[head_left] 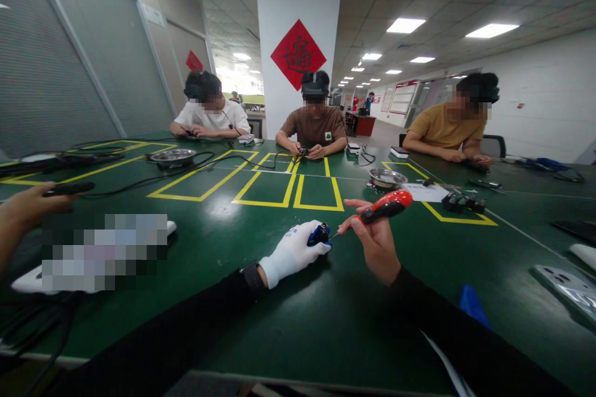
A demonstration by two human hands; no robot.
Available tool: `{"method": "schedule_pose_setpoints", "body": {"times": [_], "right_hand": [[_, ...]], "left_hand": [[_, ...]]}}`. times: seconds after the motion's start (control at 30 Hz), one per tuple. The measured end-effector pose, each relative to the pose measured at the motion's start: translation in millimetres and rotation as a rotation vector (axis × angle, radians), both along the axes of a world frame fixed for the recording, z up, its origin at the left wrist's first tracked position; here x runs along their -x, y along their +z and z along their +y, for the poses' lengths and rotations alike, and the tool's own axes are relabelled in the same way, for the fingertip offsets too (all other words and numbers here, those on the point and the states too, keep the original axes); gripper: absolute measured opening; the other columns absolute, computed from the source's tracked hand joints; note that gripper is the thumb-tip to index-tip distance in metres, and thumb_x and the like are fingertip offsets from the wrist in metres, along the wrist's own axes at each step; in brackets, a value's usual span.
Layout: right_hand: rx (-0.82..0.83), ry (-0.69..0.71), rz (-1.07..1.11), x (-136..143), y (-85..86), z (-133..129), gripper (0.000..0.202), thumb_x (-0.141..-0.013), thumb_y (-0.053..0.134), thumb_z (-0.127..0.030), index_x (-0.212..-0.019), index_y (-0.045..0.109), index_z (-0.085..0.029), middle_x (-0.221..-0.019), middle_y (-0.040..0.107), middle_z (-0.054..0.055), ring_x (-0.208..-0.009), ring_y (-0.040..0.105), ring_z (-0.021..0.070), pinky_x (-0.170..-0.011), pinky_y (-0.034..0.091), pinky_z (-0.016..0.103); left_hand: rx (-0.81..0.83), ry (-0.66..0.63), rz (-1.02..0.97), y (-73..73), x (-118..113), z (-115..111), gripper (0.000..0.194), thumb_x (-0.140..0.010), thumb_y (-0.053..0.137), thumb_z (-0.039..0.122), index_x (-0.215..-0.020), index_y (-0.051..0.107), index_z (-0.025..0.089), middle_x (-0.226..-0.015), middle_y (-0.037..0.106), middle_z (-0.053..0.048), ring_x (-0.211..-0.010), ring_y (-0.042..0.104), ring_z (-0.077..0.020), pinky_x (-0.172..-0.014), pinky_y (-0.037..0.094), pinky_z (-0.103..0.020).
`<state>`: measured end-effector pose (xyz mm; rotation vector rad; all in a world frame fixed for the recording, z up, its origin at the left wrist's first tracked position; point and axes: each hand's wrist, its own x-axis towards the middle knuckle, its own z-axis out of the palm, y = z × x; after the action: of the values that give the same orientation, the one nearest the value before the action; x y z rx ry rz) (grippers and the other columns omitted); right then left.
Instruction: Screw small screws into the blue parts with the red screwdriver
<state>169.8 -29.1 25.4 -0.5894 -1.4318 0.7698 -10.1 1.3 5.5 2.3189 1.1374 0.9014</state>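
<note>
Gripping a dark part [322, 232], the gloved left hand [294, 253] has its fingers curled round it just below the centre of the frame. Just right of it, the right hand [379, 249] grips a red-and-black screwdriver [392, 203] that slants down toward the part; whether they touch is unclear. A bowl [386, 185] sits on the green surface [298, 329], right of centre.

Glossy plastic is seen on the red-and-black screwdriver handle [395, 203], with bare metal on its shaft [334, 237]. Matt white fabric is shown by the glove [291, 253], matt black cloth by the sleeves [200, 316]. Light is reflected by the smooth green tabletop [321, 329] and shiny metal bowls [387, 185].
</note>
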Motion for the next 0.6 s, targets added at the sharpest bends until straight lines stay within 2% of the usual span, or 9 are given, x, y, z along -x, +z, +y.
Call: {"method": "schedule_pose_setpoints", "body": {"times": [0.07, 0.13, 0.2, 0.3, 0.4, 0.47, 0.53, 0.6], "right_hand": [[0.004, 0.008, 0.004, 0.0, 2.0, -0.1, 0.014, -0.089, 0.054, -0.022, -0.097, 0.043, -0.025, -0.112, 0.058, 0.003, -0.068, 0.063, 0.0122, -0.076, 0.051, 0.038], [0.018, 0.021, 0.006, -0.2, 3.3, 0.8, 0.015, -0.088, 0.055, -0.022, -0.095, 0.042, -0.025, -0.093, 0.061, -0.001, -0.066, 0.062, 0.0128, -0.074, 0.051, 0.037], [0.033, 0.026, 0.026, -0.3, 3.3, 2.4, 0.016, -0.088, 0.056, -0.022, -0.097, 0.043, -0.026, -0.081, 0.057, -0.004, -0.063, 0.059, 0.0123, -0.073, 0.051, 0.036], [0.058, 0.056, 0.087, -0.3, 0.5, 4.8, 0.022, -0.087, 0.054, -0.024, -0.106, 0.042, -0.028, -0.077, 0.052, -0.006, -0.061, 0.057, 0.0122, -0.076, 0.051, 0.038], [0.044, 0.075, 0.11, -0.6, -2.8, 5.4, 0.032, -0.086, 0.051, -0.026, -0.116, 0.04, -0.028, -0.081, 0.053, -0.004, -0.064, 0.058, 0.0145, -0.076, 0.05, 0.041], [0.026, 0.042, 0.085, -0.9, -2.7, 4.2, 0.033, -0.087, 0.051, -0.026, -0.118, 0.04, -0.027, -0.093, 0.057, 0.0, -0.068, 0.06, 0.0154, -0.077, 0.05, 0.041], [0.023, -0.008, 0.044, -1.1, -0.3, 2.2, 0.028, -0.088, 0.052, -0.025, -0.115, 0.043, -0.026, -0.109, 0.057, 0.004, -0.073, 0.062, 0.0151, -0.079, 0.05, 0.04], [0.024, -0.039, 0.017, -1.2, 2.7, 0.6, 0.021, -0.088, 0.054, -0.025, -0.107, 0.046, -0.024, -0.116, 0.057, 0.006, -0.073, 0.062, 0.0141, -0.079, 0.05, 0.039]], "left_hand": [[0.001, -0.004, 0.002, 0.0, 0.4, -0.1, 0.022, -0.08, 0.059, 0.038, -0.095, 0.06, 0.021, -0.091, 0.064, -0.001, -0.082, 0.059, -0.019, -0.073, 0.044, -0.029], [-0.001, -0.004, 0.001, 0.0, 0.6, 0.1, 0.023, -0.08, 0.059, 0.038, -0.095, 0.06, 0.022, -0.092, 0.064, -0.001, -0.083, 0.059, -0.0192, -0.074, 0.044, -0.029], [-0.001, -0.007, 0.002, -0.1, 0.5, 0.7, 0.023, -0.08, 0.059, 0.038, -0.095, 0.059, 0.022, -0.092, 0.064, -0.001, -0.083, 0.059, -0.0191, -0.073, 0.044, -0.029], [0.006, -0.005, 0.005, -0.2, 0.2, 1.5, 0.022, -0.08, 0.059, 0.039, -0.094, 0.059, 0.022, -0.091, 0.064, -0.001, -0.082, 0.059, -0.0192, -0.073, 0.044, -0.029], [0.015, 0.003, 0.006, 0.4, 0.1, 1.3, 0.024, -0.079, 0.059, 0.039, -0.095, 0.059, 0.022, -0.091, 0.064, -0.001, -0.082, 0.059, -0.0198, -0.074, 0.044, -0.029], [0.014, 0.004, 0.006, 1.2, 0.1, 0.6, 0.024, -0.079, 0.059, 0.039, -0.095, 0.059, 0.022, -0.092, 0.064, -0.002, -0.083, 0.059, -0.02, -0.074, 0.044, -0.029], [0.015, 0.004, 0.008, 2.3, 0.0, -0.3, 0.023, -0.079, 0.059, 0.039, -0.094, 0.059, 0.022, -0.091, 0.064, -0.001, -0.082, 0.059, -0.0198, -0.073, 0.044, -0.029], [0.024, 0.007, 0.01, 3.1, -0.1, -1.0, 0.022, -0.079, 0.058, 0.038, -0.094, 0.059, 0.021, -0.091, 0.064, -0.002, -0.081, 0.059, -0.0196, -0.073, 0.044, -0.029]]}}
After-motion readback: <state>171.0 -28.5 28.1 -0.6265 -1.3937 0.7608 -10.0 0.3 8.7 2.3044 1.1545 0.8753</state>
